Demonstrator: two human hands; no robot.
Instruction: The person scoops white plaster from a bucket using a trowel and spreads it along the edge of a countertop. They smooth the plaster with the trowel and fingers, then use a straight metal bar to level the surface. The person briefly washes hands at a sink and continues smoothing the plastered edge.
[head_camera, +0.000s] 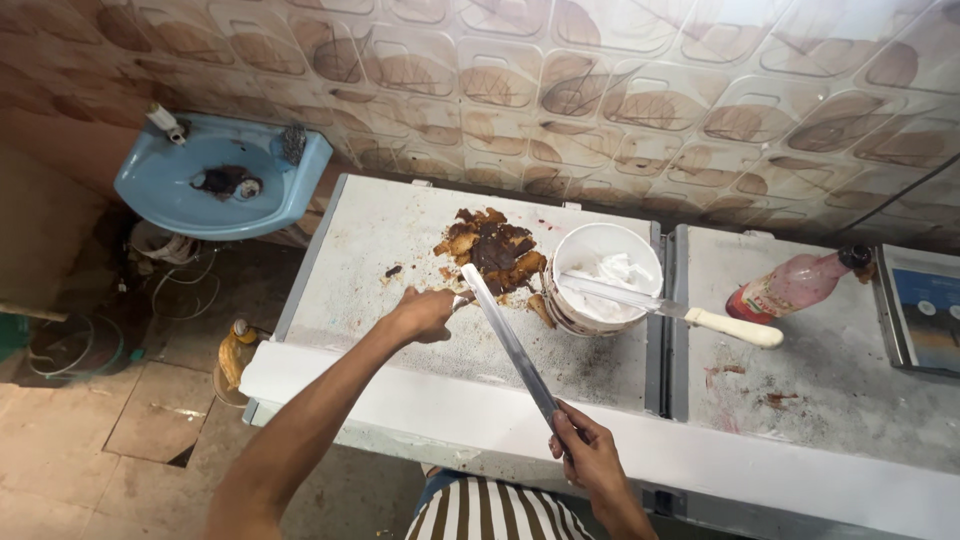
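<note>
The left hand (422, 315) reaches forward with its arm stretched across the white front edge of the freezer lid (350, 270), fingers curled shut around something small whose metal end shows just beyond the knuckles; what it is cannot be told. The right hand (585, 450) sits low, near the striped shirt, fist closed around the near end of a long flat metal blade (508, 340) that slants up and left, its tip just beside the left hand. The tip lies at the near edge of a heap of brown and dark cake scraps (492, 250), crumbly and spread in the middle of the lid. Just right of the heap stands a white bucket (575, 310) with a white-handled knife (680, 315) laid across it. The lid's left half lies bare.
</note>
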